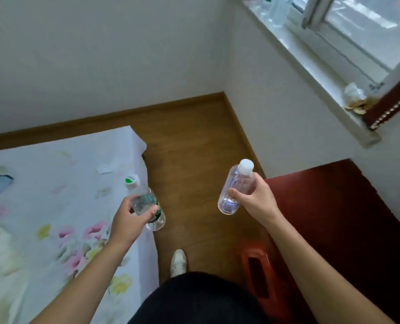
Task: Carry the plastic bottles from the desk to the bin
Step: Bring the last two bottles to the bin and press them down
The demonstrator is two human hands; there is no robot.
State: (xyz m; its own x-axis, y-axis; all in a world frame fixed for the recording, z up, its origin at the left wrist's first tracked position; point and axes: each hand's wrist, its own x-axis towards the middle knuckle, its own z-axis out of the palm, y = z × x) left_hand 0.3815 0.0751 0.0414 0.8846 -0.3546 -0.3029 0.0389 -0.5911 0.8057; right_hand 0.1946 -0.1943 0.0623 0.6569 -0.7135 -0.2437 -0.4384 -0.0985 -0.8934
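- At the bottom centre of the frame, a white shoe [178, 263] stands on the wooden floor [194, 148]. Just right of it is a blurred red plastic thing [257, 265] with a dark slot; I cannot tell whether it is a stool or a bin.
- Left of centre, the left hand [128, 218] grasps a green-labelled bottle [145, 198] round its middle. Its fingers [151, 212] curl round the body, the white and green cap tilts toward the upper left, and the base pokes out below the grip.
- Right of centre, the right hand [255, 199] wraps its fingers round the upper half of a clear bottle [235, 181]. The white cap points up and the base hangs free below the thumb.
- Both bottles are in the air over the floor, between the bed [54, 183] at the left and the dark red table [334, 218] at the right, touching neither.
- Judging by their clear look, both bottles seem nearly empty, so they should be light. Thin walls of this kind dent under a hard squeeze and can slip in the hand. A mid-body wrap like these should hold well; the stiffer neck is the surer spot.
- Farther off, white walls meet in a corner at upper centre.
- At the upper right, a window [358, 31] has a sill [311, 73] carrying blurred clear containers and a crumpled wrapper.
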